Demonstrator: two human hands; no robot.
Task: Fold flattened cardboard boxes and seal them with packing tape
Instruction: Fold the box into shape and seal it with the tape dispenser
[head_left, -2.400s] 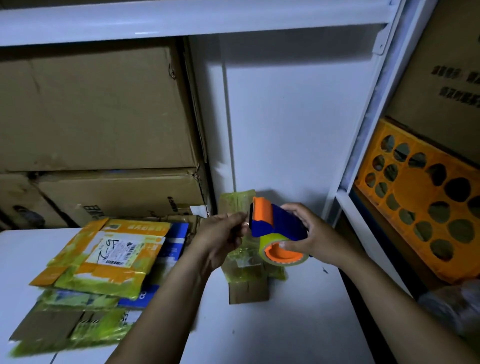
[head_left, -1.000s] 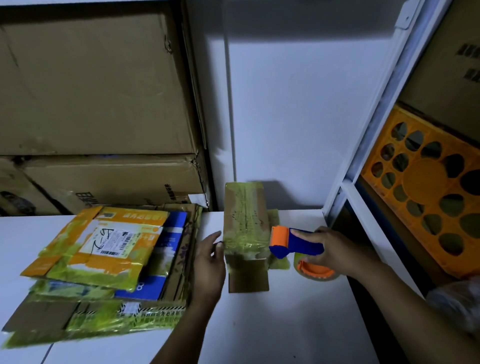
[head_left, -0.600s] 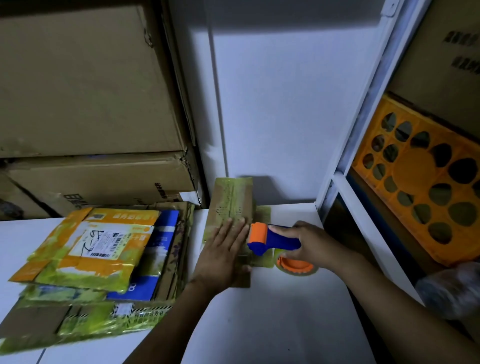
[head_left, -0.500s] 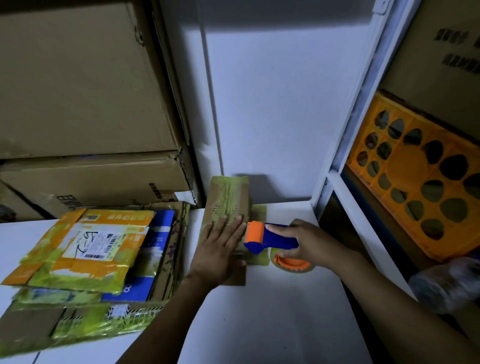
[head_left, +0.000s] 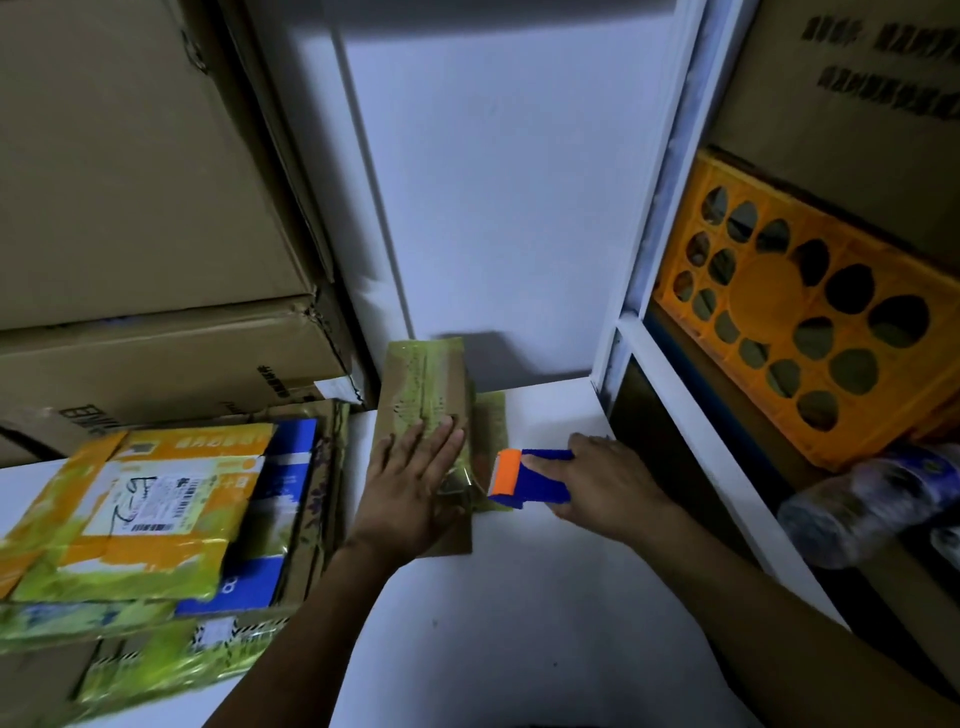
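Note:
A small brown cardboard box (head_left: 423, 387), partly covered in yellow-green tape, stands on the white table (head_left: 519, 613) against the wall. My left hand (head_left: 410, 480) presses flat on its top with straight fingers. My right hand (head_left: 605, 486) grips the blue-and-orange tape dispenser (head_left: 524, 477) just to the right of the box, its orange roller end close to the box's right side. A shiny strip of tape runs from the roller to the box. The tape roll itself is hidden under my hand.
A pile of flattened boxes (head_left: 156, 525) in orange, blue and green lies at the left. Large cardboard cartons (head_left: 140, 218) are stacked behind it. A white shelf frame (head_left: 670, 384) borders the right, holding an orange crate (head_left: 810, 306) and a plastic bottle (head_left: 872, 499).
My left hand went from beside the box to pressing flat on its top. My right hand lowered the dispenser to the box's right side and drew it slightly rightward.

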